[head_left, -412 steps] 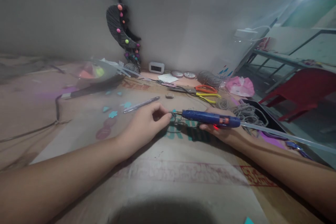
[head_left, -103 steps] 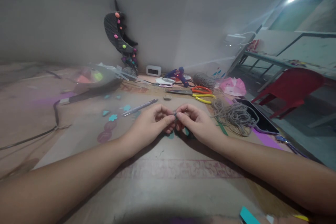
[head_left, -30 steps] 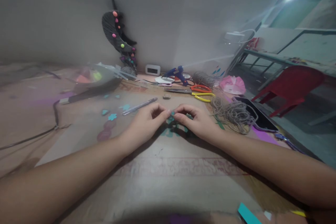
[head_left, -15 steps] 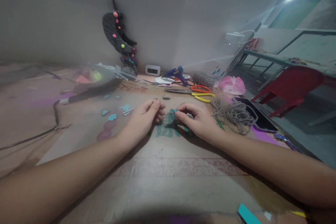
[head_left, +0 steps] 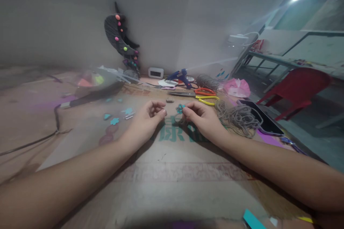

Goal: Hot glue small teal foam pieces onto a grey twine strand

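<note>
My right hand (head_left: 202, 118) pinches a small teal flower cutout (head_left: 179, 107) between thumb and forefinger, just above the cardboard sheet (head_left: 172, 171). A short way to its left, my left hand (head_left: 146, 120) has its fingers curled loosely in, and I see nothing in them. A thin pen (head_left: 129, 116) lies partly hidden behind the left hand. Green printed characters (head_left: 170, 134) show on the cardboard between the two hands.
Grey cord (head_left: 236, 116) lies tangled right of my right hand, beside a dark tray (head_left: 262, 120). Behind are scissors (head_left: 200, 93), a blue glue gun (head_left: 180, 77), a small clock (head_left: 155, 73), a clear bowl (head_left: 94, 79), teal cutouts (head_left: 114, 121) and a black beaded wing (head_left: 119, 37). A red chair (head_left: 298, 89) stands right.
My hands have parted: the right now holds the teal flower alone, a little higher, and the left has drawn back with its fingers curled. The glue gun was set down at the back earlier.
</note>
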